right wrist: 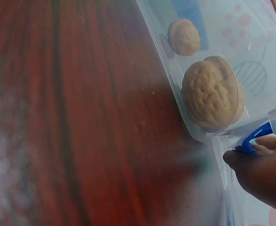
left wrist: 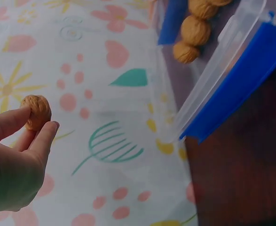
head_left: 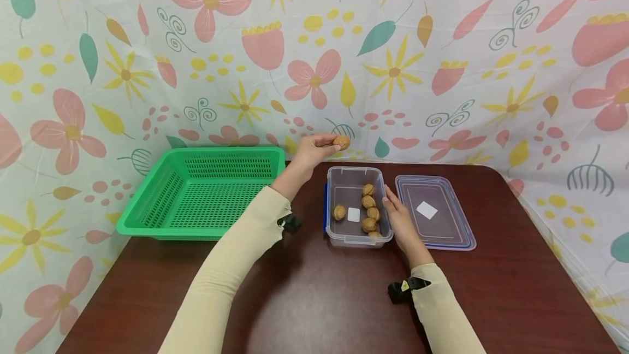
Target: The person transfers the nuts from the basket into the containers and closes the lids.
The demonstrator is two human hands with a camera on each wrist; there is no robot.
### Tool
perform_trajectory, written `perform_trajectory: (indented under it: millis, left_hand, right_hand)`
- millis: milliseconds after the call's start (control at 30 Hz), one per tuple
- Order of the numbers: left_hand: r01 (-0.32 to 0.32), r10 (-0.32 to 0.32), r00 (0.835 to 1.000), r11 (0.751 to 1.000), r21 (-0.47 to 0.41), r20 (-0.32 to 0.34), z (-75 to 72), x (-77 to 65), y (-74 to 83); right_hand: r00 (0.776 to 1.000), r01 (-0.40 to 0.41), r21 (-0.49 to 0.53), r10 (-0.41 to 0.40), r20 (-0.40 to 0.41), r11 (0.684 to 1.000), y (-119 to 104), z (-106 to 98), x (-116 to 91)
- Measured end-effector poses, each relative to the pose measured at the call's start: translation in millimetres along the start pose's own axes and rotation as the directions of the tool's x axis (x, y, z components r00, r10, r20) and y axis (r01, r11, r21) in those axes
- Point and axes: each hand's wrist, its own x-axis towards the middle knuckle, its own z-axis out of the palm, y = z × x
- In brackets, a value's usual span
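Between thumb and fingertips my left hand [head_left: 310,154] pinches a walnut [head_left: 342,142], raised above the far edge of the table. The left wrist view shows the same walnut [left wrist: 38,113] at the fingertips. Below and to the right stands a clear plastic container [head_left: 356,240] with blue side latches. Several walnuts [head_left: 368,201] line its right side, and one walnut [head_left: 339,212] lies apart on the left. At the container's right wall is my right hand [head_left: 400,224]; in the right wrist view its thumb and fingers grip a blue latch [right wrist: 257,136] there.
A green perforated basket [head_left: 169,232] stands on the left of the brown table [head_left: 334,299]. Just right of the container lies its clear lid [head_left: 464,239] with a white label. A flower-patterned cloth [head_left: 314,26] hangs behind the table.
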Motion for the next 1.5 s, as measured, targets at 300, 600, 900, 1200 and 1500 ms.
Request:
perform_trajectory:
  millis: [300, 600, 900, 1200, 1500]
  left_hand:
    - [0.034, -0.034, 0.999, 0.999, 0.024, -0.034, 29.1, -1.8, -28.2]
    - [0.066, -0.062, 0.993, 0.997, 0.040, -0.104, 55.5, -4.2, -59.1]
    - [0.087, -0.065, 0.986, 0.987, 0.139, -0.154, 71.2, -8.5, -84.9]
    - [0.061, -0.034, 0.983, 0.988, 0.144, -0.181, 83.9, -14.2, -104.0]
    - [0.048, 0.007, 0.973, 0.972, 0.230, -0.231, 91.2, -9.5, -120.9]
  right_hand:
    - [1.000, -0.002, 0.006, 0.002, 0.001, 1.000, -2, -1, -2]
    - [1.000, -0.015, 0.017, 0.015, 0.001, 1.000, -2, 0, -2]
    - [1.000, -0.018, 0.011, 0.018, 0.002, 1.000, -2, 0, 0]
    - [1.000, -0.012, 0.009, 0.012, -0.008, 1.000, -2, 1, 0]
    - [1.000, -0.015, 0.006, 0.015, 0.000, 1.000, -6, 0, -2]
